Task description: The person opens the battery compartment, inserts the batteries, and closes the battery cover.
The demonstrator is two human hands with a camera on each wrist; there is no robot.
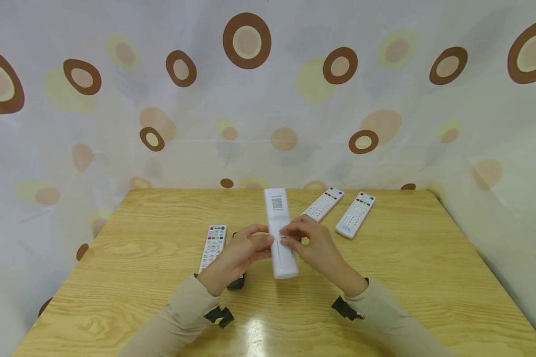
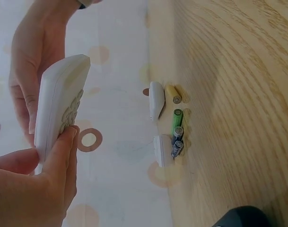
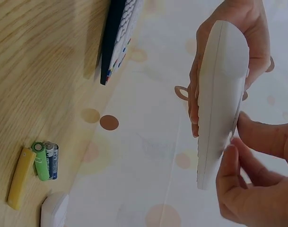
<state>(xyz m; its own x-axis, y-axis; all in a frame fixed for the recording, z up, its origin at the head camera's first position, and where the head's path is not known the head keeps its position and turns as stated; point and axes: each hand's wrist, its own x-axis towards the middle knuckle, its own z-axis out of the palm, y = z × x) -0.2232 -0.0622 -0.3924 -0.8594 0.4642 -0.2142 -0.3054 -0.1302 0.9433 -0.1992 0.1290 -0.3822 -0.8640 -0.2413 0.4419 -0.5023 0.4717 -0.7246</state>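
A white remote control (image 1: 277, 218) is held up over the table, its printed back facing me. My left hand (image 1: 243, 250) grips its left side, with fingers on the buttons in the left wrist view. From the right, the curled thumb and fingers of my right hand (image 1: 314, 245) pinch at the battery cover (image 1: 286, 253) on the remote's back. In the right wrist view, those fingertips are right at the cover's edge. Beyond my right hand, a green battery (image 3: 41, 163) stands beside two blue-and-silver batteries (image 3: 52, 161) and a yellow rod-shaped thing (image 3: 21, 179).
White remotes lie on the wooden table (image 1: 411, 277): one remote (image 1: 214, 245) at left, another remote (image 1: 325, 203) behind my right hand, and a third remote (image 1: 356, 214) farther right. A black device (image 1: 236, 282) is partly hidden by my left hand. A patterned cloth (image 1: 259, 158) hangs behind.
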